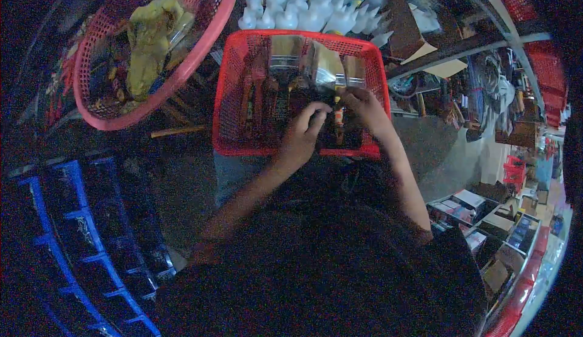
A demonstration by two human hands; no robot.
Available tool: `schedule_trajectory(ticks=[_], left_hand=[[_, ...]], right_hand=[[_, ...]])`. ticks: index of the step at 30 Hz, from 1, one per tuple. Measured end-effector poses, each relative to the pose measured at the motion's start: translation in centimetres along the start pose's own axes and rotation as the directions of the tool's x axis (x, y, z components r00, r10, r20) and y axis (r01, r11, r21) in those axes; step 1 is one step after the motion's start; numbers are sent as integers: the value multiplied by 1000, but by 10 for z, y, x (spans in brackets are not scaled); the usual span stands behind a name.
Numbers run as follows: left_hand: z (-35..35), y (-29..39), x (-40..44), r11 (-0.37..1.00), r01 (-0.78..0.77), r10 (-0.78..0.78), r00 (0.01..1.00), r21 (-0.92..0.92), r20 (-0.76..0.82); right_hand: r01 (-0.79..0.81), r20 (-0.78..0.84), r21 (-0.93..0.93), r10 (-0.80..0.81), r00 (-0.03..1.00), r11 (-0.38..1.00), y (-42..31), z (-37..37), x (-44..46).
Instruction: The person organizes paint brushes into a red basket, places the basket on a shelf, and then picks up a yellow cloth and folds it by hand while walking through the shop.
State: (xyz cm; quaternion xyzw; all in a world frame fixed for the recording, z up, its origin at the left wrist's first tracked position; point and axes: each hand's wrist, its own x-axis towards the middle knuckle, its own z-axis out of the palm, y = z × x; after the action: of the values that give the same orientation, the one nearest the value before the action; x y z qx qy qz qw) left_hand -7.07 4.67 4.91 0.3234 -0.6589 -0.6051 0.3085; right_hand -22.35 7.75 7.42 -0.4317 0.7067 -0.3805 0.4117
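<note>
A red plastic basket [384, 88] sits in front of me with several wide paintbrushes in it. One paintbrush [327, 65] is tilted, its pale bristles and shiny metal band facing up. My right hand [364, 111] grips this brush near its dark handle, fingers closed. From the other side, my left hand [303, 127] has its thumb and fingers curled together at the handle's lower end. Another wide brush [285, 51] lies to the left in the basket, and a further brush [354, 70] lies partly behind my right hand. Dim light and my fingers hide much of the handle.
White pointed-nozzle bottles [310, 9] stand in rows behind the basket. A pink basket [206, 48] with a yellowish glove-like item [149, 45] is at upper left. Blue-edged racks or bins [85, 215] fill the lower left. Boxed goods [470, 198] line the right.
</note>
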Motion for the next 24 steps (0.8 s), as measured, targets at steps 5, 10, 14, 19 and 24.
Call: schedule_trajectory(ticks=[5, 10, 14, 19, 24], left_hand=[[-1, -1, 1, 992, 103, -100, 994, -73, 49], [8, -17, 3, 999, 16, -10, 992, 49, -122], [6, -21, 3, 990, 137, -140, 984, -36, -114], [-19, -7, -1, 960, 262, -270, 959, -97, -86], [-48, -11, -12, 970, 243, -236, 918, -19, -317]], right_hand=[[-422, 351, 399, 290, 891, 814, -2, 10, 5], [-472, 322, 366, 366, 873, 802, -7, 16, 3], [-290, 81, 434, 284, 955, 853, 0, 25, 7], [-291, 97, 217, 276, 956, 932, 16, 14, 32], [-340, 342, 302, 232, 911, 890, 55, 12, 52]])
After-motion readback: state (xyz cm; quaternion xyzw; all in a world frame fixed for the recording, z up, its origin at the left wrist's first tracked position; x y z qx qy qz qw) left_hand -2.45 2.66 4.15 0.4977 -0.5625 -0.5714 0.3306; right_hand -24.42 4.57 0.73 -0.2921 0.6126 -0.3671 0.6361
